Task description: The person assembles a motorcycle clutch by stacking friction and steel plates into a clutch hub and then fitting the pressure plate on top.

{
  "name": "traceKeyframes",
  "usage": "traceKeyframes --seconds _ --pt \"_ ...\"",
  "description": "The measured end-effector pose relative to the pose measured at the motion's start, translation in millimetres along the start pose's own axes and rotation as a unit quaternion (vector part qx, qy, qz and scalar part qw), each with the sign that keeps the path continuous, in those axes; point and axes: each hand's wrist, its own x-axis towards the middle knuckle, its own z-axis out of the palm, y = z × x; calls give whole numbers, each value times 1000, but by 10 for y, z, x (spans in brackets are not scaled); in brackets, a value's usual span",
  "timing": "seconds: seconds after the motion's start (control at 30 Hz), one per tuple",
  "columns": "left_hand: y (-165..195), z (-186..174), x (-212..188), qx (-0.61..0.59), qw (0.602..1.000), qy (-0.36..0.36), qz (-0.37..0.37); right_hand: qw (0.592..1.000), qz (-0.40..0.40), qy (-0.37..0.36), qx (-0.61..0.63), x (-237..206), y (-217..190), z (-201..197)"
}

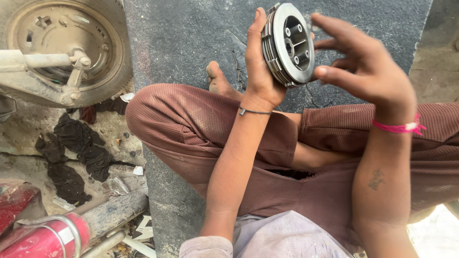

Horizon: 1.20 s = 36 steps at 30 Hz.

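A round metal clutch assembly, a stack of thin plates under a grey cover with holes, is held up on edge above my crossed legs. My left hand grips it from behind, palm and thumb against the plate stack. My right hand rests on its face and rim with fingers spread, fingertips touching the cover. A thin dark band circles my left wrist and a pink thread my right wrist.
I sit cross-legged in brown trousers on a dark mat. A dusty motorcycle wheel stands at the upper left. Black rags lie on the dirty ground. A red motorcycle part and exhaust pipe lie at lower left.
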Motion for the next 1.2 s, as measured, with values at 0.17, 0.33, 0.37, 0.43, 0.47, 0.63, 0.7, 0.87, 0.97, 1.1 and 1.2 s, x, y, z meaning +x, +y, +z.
traceKeyframes --seconds 0.17,0.33,0.37,0.43,0.47,0.63,0.7,0.87,0.97,1.1,1.2 --pt "79 39 -1 -45 998 38 -32 959 -180 33 -215 -32 -211 -9" --pt "104 -49 24 -79 991 78 -71 944 -208 20 -255 8 -177 165" --pt "105 -63 32 -86 991 81 -69 943 -214 16 -255 19 -159 188" --pt "103 -78 41 -101 989 86 -66 946 -202 6 -252 27 -137 206" --pt "104 -83 37 -103 988 92 -72 950 -187 1 -248 30 -135 194" --pt "106 -82 16 -144 979 115 -92 938 -200 23 -283 16 -135 174" --pt "93 -93 14 -154 982 93 -52 937 -189 45 -291 10 -120 174" --pt "52 -190 13 -159 986 53 9 906 -182 97 -368 -8 8 188" --pt "45 -251 34 -169 985 18 37 920 -145 94 -353 1 125 213" --pt "13 -289 26 -230 972 -29 44 946 -117 96 -287 -12 234 257" --pt "-14 -302 5 -270 961 -42 42 950 -126 101 -267 -12 268 301"
